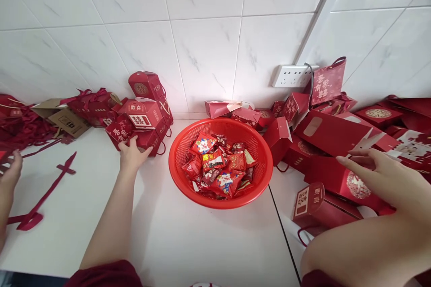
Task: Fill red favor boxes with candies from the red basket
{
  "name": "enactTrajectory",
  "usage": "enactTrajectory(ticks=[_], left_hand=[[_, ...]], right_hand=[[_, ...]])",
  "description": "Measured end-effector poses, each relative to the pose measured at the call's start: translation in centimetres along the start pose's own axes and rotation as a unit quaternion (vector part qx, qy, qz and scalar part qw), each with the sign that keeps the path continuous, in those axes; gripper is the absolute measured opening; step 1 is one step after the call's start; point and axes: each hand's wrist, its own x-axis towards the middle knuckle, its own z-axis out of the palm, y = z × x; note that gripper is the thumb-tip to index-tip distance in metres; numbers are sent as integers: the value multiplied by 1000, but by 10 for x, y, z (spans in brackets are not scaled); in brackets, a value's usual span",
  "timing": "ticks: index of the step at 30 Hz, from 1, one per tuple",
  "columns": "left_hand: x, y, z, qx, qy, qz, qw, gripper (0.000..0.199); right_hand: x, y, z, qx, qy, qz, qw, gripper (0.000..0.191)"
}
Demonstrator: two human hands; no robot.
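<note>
My left hand [134, 154] reaches to the stack of red gift boxes [146, 114] against the wall, its fingers spread against a lower box. On the right, my right hand [379, 172] is over a heap of red boxes, thumb and fingers apart, beside an opened red box [333, 132]. Whether its fingertips touch that box is hard to tell. Between my hands stands a round red plastic basket [220, 204] holding several wrapped candies [227, 181]. A red box with a cord [308, 202] lies below my right hand.
Another person's hand [10, 172] is at the far left edge, near dark red ribbons [47, 190] on the white table [161, 242]. A brown box [70, 121] and more red boxes line the tiled wall, under a power socket [292, 76].
</note>
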Motion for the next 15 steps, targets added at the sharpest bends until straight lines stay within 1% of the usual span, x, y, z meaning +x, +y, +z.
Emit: enactTrajectory(ticks=[3,6,9,11,13,14,15], left_hand=[[-8,-10,0,4,22,3,1000,82],[-24,-12,-13,-6,60,27,998,75],[-38,-4,-39,-14,142,58,988,69],[-38,8,-62,-21,228,92,969,68],[-29,26,-86,-52,295,139,944,67],[-20,37,-97,-70,314,149,935,67],[-10,48,-107,-93,318,142,933,69]], right_hand=[[4,4,3,7,7,-2,1000,56],[8,9,5,9,5,9,1000,54],[10,11,6,15,10,19,1000,52],[11,11,6,18,19,25,999,52],[10,10,5,16,27,24,999,51],[10,10,5,14,28,21,999,51],[10,9,5,13,27,19,999,51]])
